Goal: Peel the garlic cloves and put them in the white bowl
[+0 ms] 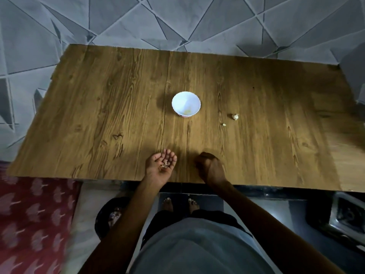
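**One clove waits at one o'clock**

Left hand [161, 165] lies palm up at the near edge of the worktop [98, 115], fingers relaxed, cradling pale scraps [165, 165]. Right hand [210, 168] is clenched beside it, contents hidden. The garlic clove [235, 116] lies at one o'clock from that nearer hand. The white bowl [186, 103] stands at twelve.

One white bowl [186, 103], one garlic clove [235, 116], one scrap [224, 124], one left hand [161, 165], one right hand [210, 167].
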Demonstrator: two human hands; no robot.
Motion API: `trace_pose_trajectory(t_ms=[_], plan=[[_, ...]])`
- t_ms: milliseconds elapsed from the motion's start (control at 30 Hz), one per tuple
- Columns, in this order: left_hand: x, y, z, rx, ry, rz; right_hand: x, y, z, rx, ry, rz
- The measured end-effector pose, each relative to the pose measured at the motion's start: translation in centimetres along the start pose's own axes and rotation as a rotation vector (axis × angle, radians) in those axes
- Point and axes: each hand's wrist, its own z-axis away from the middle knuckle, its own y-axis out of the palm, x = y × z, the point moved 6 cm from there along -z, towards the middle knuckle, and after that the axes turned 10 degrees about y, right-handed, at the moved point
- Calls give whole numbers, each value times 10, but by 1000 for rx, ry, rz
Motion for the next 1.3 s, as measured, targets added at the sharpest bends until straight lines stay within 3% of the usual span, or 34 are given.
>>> trace_pose_trajectory(t_ms=[267,433,533,733,900,1100,1167,1233,1300], plan=[[14,-10,14,-45,63,62,8,12,-5,82,-60,174],[22,-9,19,-39,84,99,-25,-20,-8,-81,209,-265],[25,-7,21,-39,93,116,-31,-26,-11,-84,222,-347],[25,-3,23,-55,106,130,-20,-15,-18,-13,124,-244],[24,-4,23,-60,112,130,-9,-5,-17,94,-44,40],[25,3,21,-71,119,108,1,2,-16,168,-121,296],[24,6,22,-67,130,96,2,-1,-18,190,-49,223],[24,6,21,-71,136,84,13,-12,-19,135,65,-21],[23,2,20,-86,132,86,41,-19,-13,85,54,-216]])
